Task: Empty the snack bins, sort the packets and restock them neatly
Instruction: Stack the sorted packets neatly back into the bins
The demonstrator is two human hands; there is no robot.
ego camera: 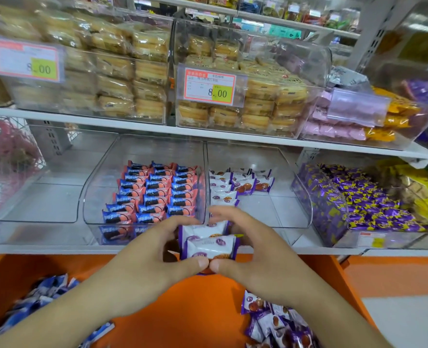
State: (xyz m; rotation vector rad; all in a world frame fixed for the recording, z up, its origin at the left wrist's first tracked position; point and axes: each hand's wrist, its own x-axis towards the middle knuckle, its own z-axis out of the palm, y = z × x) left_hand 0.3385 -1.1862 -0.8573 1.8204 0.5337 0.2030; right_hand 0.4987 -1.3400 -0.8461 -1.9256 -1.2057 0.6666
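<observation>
My left hand (157, 249) and my right hand (248, 247) together grip a small stack of white-and-purple waffle packets (207, 241), thumbs meeting under it, just in front of the lower shelf. Behind the stack stands a clear bin (290, 217) with a few of the same packets (235, 185) lined along its left and back. The clear bin (92, 197) to its left holds neat rows of blue-and-pink biscuit packets (155, 192). Loose white-and-purple packets (275, 322) lie on the orange surface (190, 310) at lower right, loose blue packets (37, 297) at lower left.
An empty clear bin (32, 187) stands at far left. A bin of purple-and-yellow sweets (358, 204) sits to the right. The upper shelf (132, 124) carries bins of wrapped pastries (258, 101) with 8.00 price tags, directly above the lower bins.
</observation>
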